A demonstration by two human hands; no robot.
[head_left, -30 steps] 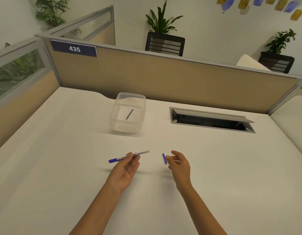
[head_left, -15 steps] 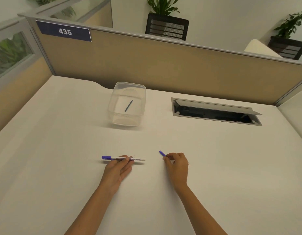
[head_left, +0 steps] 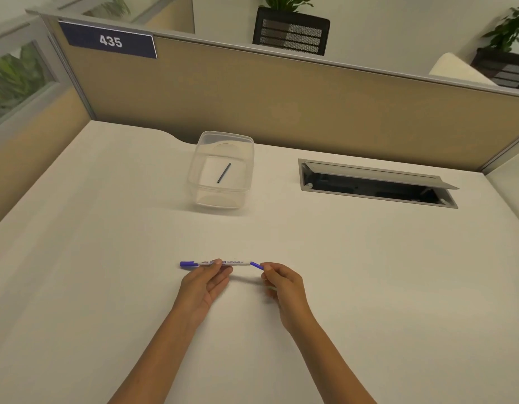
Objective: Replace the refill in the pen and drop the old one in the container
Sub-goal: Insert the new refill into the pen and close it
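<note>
A white pen (head_left: pixel 236 262) with a blue cap at its left end lies level just above the desk, pinched near its middle by my left hand (head_left: pixel 204 284). My right hand (head_left: pixel 283 282) pinches a small blue end piece (head_left: pixel 256 265) that touches the pen's right end. Whether the piece sits inside the barrel is unclear. Further back stands a clear plastic container (head_left: pixel 223 199) with a dark old refill (head_left: pixel 224 173) lying on its bottom.
A white desk (head_left: pixel 106 258) is bounded by tan partition walls at the back and left. An open grey cable hatch (head_left: pixel 374 185) is sunk into the desk to the right of the container. A sign reading 435 hangs on the partition.
My right hand has brought the blue end piece leftward from a gap apart up to the pen's right end. My left hand has levelled the pen. The camera tilted downward.
</note>
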